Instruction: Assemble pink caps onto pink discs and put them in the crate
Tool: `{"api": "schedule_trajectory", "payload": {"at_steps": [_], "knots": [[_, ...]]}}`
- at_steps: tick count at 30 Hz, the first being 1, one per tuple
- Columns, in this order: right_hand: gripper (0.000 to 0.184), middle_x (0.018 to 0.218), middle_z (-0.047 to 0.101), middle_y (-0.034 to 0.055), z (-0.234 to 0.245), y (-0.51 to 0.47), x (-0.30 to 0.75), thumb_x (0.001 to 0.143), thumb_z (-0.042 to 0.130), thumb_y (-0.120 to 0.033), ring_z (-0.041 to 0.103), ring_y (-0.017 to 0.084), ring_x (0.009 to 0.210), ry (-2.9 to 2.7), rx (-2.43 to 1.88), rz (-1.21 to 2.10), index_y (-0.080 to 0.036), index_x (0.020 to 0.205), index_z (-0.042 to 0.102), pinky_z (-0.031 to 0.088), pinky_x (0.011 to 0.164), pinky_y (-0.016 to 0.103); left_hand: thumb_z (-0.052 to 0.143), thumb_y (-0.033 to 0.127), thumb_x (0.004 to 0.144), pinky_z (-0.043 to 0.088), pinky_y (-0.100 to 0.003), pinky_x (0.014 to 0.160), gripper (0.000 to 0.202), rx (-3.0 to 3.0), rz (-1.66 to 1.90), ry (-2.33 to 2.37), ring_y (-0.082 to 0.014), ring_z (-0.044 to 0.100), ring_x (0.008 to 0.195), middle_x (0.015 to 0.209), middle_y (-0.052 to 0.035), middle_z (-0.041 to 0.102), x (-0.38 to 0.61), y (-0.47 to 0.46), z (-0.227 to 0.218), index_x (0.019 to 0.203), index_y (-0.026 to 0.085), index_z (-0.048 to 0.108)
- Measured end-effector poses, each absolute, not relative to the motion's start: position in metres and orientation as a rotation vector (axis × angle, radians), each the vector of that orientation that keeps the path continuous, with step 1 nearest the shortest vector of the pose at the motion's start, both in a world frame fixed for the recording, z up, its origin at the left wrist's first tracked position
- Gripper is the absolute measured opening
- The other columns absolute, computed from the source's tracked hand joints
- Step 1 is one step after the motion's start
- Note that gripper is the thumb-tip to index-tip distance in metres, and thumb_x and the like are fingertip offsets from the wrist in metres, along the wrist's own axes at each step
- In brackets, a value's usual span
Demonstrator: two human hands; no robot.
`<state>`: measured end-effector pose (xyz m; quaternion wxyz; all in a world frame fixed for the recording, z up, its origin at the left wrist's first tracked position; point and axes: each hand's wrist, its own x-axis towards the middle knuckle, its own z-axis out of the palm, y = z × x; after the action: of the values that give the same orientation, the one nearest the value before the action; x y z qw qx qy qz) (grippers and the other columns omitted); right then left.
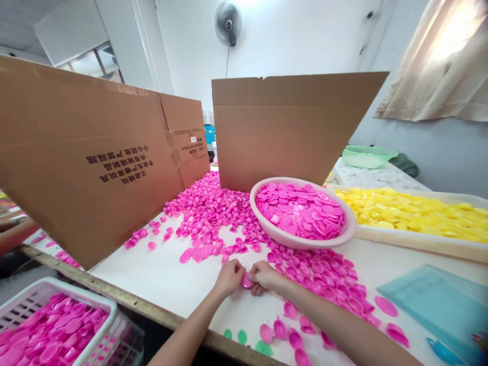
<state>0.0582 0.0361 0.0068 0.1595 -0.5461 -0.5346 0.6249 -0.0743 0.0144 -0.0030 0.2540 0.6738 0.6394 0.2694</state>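
Note:
A small pink plastic piece (247, 281) is pinched between my two hands above the white table. My left hand (230, 277) grips its left side, fingers closed. From the right, my right hand (264, 277) closes its thumb and fingers on the same piece. Its exact shape is partly covered by my fingertips. Just beyond my hands lie several flat pink discs (198, 253). Many pink cup-shaped pieces (324, 279) spread beside and behind my right forearm, and a larger heap of small pink pieces (213, 203) reaches back between the cardboard sheets.
A pink basin (263, 226) full of pink discs stands behind my hands. Right of it is a tray (419, 235) of yellow pieces. Cardboard walls (114, 127) rise left and back. A white basket (110, 325) of pink pieces sits below the table edge (152, 315). Blue sheets (434, 300) lie right.

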Motion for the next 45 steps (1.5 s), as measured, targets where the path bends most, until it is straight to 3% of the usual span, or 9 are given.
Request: {"api": "schedule_trajectory", "payload": {"at_steps": [5,10,18,26,31,35,38,42,45], "knots": [[0.016,0.042,0.055,-0.0002,0.000,0.029,0.052,0.072,0.038,0.001,0.059,0.015,0.041,-1.667,-1.550,1.838,-0.012,0.076,0.047,0.048,0.038,0.020,0.032,0.025,0.081,0.031,-0.029,0.076,0.022,2.007,0.951,1.970,-0.0166,0.045,0.086,0.090,-0.0046,0.053,-0.054,0.012,0.000,0.086,0.018,0.053],[0.012,0.050,0.059,0.0029,-0.003,0.031,0.059,0.074,0.040,-0.006,0.058,0.013,0.039,-1.719,-1.521,1.967,-0.010,0.069,0.050,0.049,0.038,0.020,0.027,0.025,0.083,0.028,-0.031,0.078,0.028,2.035,0.928,1.944,-0.0182,0.041,0.090,0.092,-0.0044,0.051,-0.047,0.008,-0.004,0.087,0.021,0.054],[0.028,0.039,0.054,0.0007,0.004,0.041,0.053,0.076,0.033,-0.003,0.053,0.009,0.033,-2.018,-1.566,1.993,-0.010,0.056,0.050,0.047,0.038,0.017,0.025,0.025,0.084,0.026,-0.032,0.081,0.029,1.867,0.825,2.042,-0.0198,0.035,0.100,0.106,-0.0040,0.047,-0.049,0.011,-0.006,0.099,0.023,0.051],[0.027,0.038,0.049,-0.0008,0.021,0.024,0.051,0.076,0.031,-0.004,0.047,0.008,0.030,-2.147,-1.507,1.567,-0.012,0.057,0.049,0.042,0.036,0.017,0.021,0.037,0.086,0.029,-0.032,0.077,0.041,1.870,0.910,2.017,-0.0196,0.042,0.090,0.090,-0.0058,0.055,-0.051,0.003,0.005,0.079,0.018,0.056],[0.024,0.058,0.059,0.0019,0.043,0.026,0.041,0.083,0.037,-0.032,0.057,0.011,0.048,-2.153,-1.149,1.563,-0.013,0.081,0.051,0.044,0.044,0.019,0.011,0.044,0.086,0.035,-0.023,0.060,0.053,1.756,0.971,1.713,-0.0121,0.050,0.062,0.064,-0.0022,0.056,-0.080,-0.013,0.026,0.074,0.015,0.054],[0.025,0.082,0.062,0.0094,0.044,0.042,0.040,0.081,0.041,-0.030,0.058,0.018,0.079,-2.476,-1.089,0.869,-0.012,0.085,0.058,0.044,0.073,0.030,0.026,0.044,0.083,0.035,-0.023,0.063,0.039,1.846,1.021,2.105,-0.0126,0.051,0.068,0.073,-0.0016,0.057,-0.161,-0.049,0.044,0.074,0.018,0.053],[0.034,0.115,0.049,0.0138,0.030,0.061,0.056,0.077,0.043,-0.013,0.041,0.026,0.111,-2.496,-1.234,0.223,-0.015,0.109,0.053,0.029,0.092,0.040,0.028,0.042,0.082,0.036,-0.026,0.069,0.033,1.573,0.858,2.666,-0.0170,0.052,0.079,0.087,-0.0040,0.058,-0.248,-0.085,0.051,0.082,0.020,0.053],[0.044,0.126,0.039,0.0151,0.013,0.074,0.072,0.076,0.036,-0.006,0.032,0.028,0.118,-2.558,-1.345,-0.020,-0.015,0.119,0.046,0.027,0.094,0.042,0.037,0.041,0.076,0.032,-0.043,0.078,0.035,0.975,0.431,3.300,-0.0325,0.042,0.100,0.104,-0.0139,0.051,-0.322,-0.117,0.050,0.096,0.017,0.054],[0.044,0.121,0.043,0.0169,0.013,0.073,0.068,0.075,0.031,0.001,0.039,0.028,0.112,-2.569,-1.378,-0.056,-0.012,0.111,0.052,0.033,0.089,0.040,0.040,0.036,0.075,0.024,-0.049,0.085,0.039,1.174,0.359,3.360,-0.0346,0.029,0.111,0.116,-0.0137,0.043,-0.312,-0.106,0.042,0.108,0.017,0.049]]}}
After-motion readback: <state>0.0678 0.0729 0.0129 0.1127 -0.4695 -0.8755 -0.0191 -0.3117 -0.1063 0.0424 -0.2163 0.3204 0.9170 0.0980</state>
